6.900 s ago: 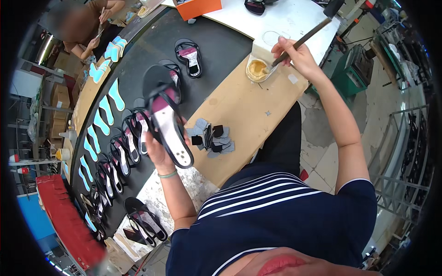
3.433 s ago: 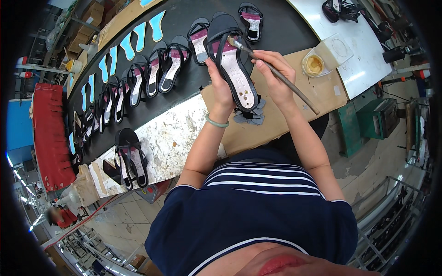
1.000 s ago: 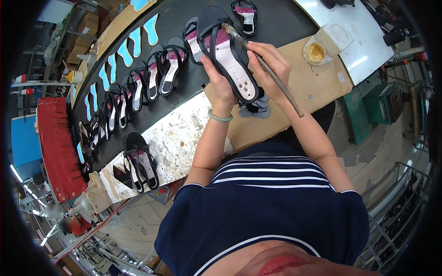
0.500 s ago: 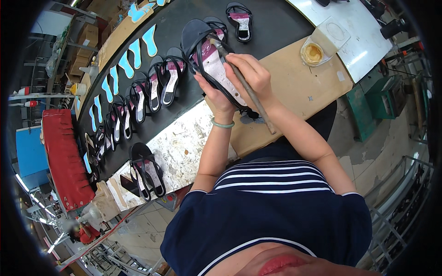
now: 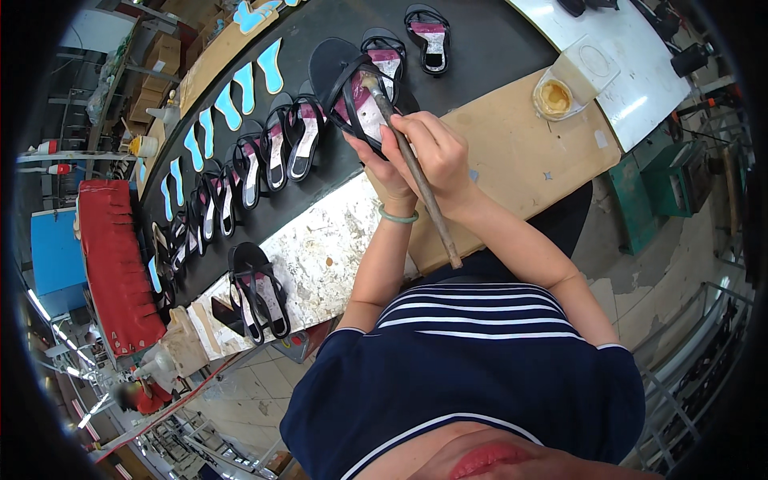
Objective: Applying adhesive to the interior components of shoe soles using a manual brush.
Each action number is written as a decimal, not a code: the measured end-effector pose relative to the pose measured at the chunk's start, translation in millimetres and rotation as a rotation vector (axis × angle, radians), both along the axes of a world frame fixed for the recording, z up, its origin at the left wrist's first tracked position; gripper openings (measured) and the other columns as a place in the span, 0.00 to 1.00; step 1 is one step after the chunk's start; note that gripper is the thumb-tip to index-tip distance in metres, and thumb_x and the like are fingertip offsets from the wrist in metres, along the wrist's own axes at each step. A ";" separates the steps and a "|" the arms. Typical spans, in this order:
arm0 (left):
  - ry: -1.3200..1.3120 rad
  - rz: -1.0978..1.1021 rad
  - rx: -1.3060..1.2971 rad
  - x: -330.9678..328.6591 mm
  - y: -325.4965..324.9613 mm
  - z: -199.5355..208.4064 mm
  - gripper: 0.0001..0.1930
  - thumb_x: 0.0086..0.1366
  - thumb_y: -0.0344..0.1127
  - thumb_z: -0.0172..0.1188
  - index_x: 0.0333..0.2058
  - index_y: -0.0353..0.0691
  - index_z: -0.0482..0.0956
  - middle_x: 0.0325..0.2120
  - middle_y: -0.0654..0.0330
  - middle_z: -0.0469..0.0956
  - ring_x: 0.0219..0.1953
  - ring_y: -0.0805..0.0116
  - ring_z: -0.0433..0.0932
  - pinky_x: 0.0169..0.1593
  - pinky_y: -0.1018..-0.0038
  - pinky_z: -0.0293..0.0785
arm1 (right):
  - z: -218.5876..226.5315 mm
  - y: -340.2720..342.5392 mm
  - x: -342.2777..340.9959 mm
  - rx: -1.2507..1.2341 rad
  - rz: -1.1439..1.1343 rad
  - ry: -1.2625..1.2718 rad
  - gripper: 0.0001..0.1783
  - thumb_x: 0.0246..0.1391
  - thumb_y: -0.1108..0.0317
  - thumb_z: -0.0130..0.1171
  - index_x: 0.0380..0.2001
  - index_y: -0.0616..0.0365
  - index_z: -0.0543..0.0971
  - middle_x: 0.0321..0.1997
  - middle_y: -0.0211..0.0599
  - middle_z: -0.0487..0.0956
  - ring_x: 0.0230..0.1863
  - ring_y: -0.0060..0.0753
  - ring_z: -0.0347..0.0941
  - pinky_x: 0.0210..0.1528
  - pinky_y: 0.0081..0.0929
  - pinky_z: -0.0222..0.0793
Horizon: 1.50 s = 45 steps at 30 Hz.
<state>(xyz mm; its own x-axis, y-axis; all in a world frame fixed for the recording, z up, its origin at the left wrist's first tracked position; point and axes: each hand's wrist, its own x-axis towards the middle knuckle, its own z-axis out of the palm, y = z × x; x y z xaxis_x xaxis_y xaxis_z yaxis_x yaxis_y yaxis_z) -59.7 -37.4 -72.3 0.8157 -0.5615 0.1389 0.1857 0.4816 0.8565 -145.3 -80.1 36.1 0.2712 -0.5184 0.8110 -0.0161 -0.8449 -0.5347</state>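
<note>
My left hand (image 5: pixel 384 170) grips a black strappy sandal (image 5: pixel 330 66) from below, fingers mostly behind it. The sandal is tilted, its white and maroon footbed facing me. In my right hand (image 5: pixel 436 156) is a long-handled brush (image 5: pixel 422 184), its bristle end against the footbed between the straps. The handle slants down toward my chest. Right of both hands, a tub of yellowish glue (image 5: pixel 554 98) rests on brown cardboard (image 5: pixel 512 136), with a clear square container (image 5: pixel 588 68) behind it. The sandal's heel end is hidden by my hands.
Several black sandals (image 5: pixel 306 138) stand in a row on the dark belt (image 5: pixel 320 180), beside blue insole pieces (image 5: pixel 226 107). Another sandal (image 5: pixel 430 40) stands at the far side. On the glue-stained white board (image 5: pixel 324 256) lies a sandal pair (image 5: pixel 258 292). A red padded piece (image 5: pixel 120 268) is at left.
The brush handle has swung steeper, its lower end shifting left and down. The sandal has turned a little, and its heel end is now hidden behind my hands.
</note>
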 end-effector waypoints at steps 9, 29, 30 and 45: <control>-0.091 0.100 0.022 -3.6 4.2 15.3 0.24 0.75 0.54 0.39 0.58 0.42 0.59 0.43 0.62 0.68 0.43 0.72 0.68 0.50 0.73 0.67 | 10.8 9.3 -2.6 -0.004 -0.038 0.056 0.07 0.41 0.76 0.66 0.26 0.66 0.78 0.22 0.40 0.76 0.21 0.39 0.75 0.23 0.28 0.70; 0.022 0.054 -0.288 -4.3 9.8 -11.5 0.29 0.73 0.41 0.37 0.71 0.66 0.44 0.61 0.58 0.65 0.50 0.61 0.75 0.53 0.62 0.76 | 35.0 23.4 -29.6 -0.010 0.063 0.146 0.06 0.42 0.76 0.67 0.25 0.65 0.78 0.21 0.40 0.76 0.20 0.40 0.75 0.24 0.29 0.70; 0.030 -0.045 -0.309 -12.7 12.2 5.4 0.28 0.73 0.47 0.38 0.70 0.66 0.45 0.59 0.58 0.67 0.48 0.60 0.77 0.51 0.61 0.77 | 35.6 23.2 -32.4 -0.003 0.068 0.159 0.06 0.42 0.77 0.67 0.25 0.65 0.78 0.21 0.40 0.76 0.20 0.40 0.75 0.24 0.29 0.70; -0.009 -0.014 -0.262 -17.2 8.7 61.7 0.35 0.70 0.61 0.44 0.67 0.59 0.40 0.54 0.54 0.65 0.38 0.57 0.79 0.35 0.59 0.83 | 47.9 25.7 -58.6 0.018 0.183 0.196 0.07 0.41 0.80 0.67 0.26 0.66 0.79 0.22 0.41 0.77 0.19 0.37 0.74 0.23 0.27 0.68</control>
